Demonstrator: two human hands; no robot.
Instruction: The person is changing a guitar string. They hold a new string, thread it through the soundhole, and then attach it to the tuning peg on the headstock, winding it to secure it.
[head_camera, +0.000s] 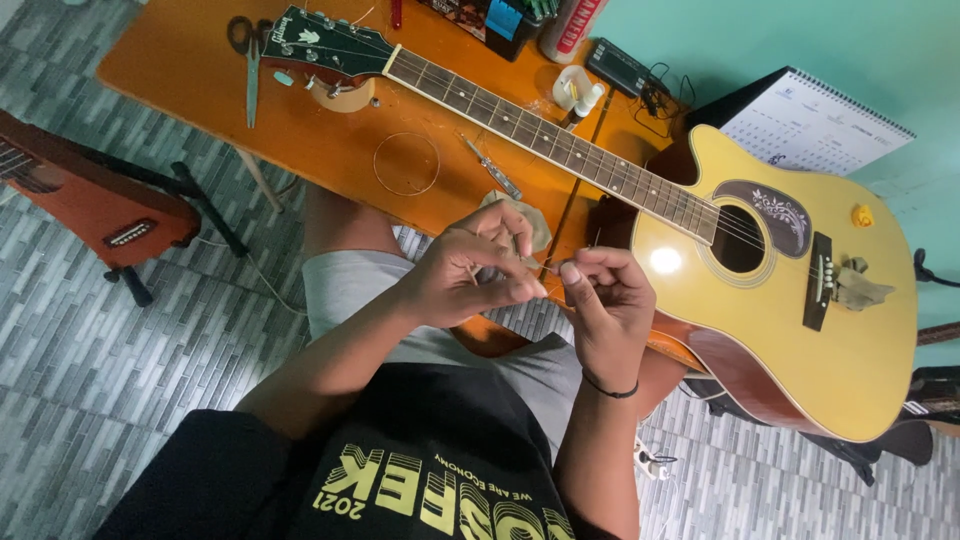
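Over my lap, at the table's near edge, my left hand (468, 272) and my right hand (606, 300) meet fingertip to fingertip. Both pinch a thin metal guitar string (545, 267), which shows only as a short fine line between the fingers. A yellow acoustic guitar (800, 330) lies flat on the orange wooden table (190, 60), its neck (540, 135) pointing up-left to the dark headstock (315, 45). A black band circles my right wrist.
On the table lie a coiled string (405, 163), scissors (247, 62), a slim metal tool (492, 168), a beige cloth (535, 222), a small white cup (573, 88) and a black tuner (620, 66). A spiral calendar (812, 122) stands behind. A red guitar (95, 205) rests at left.
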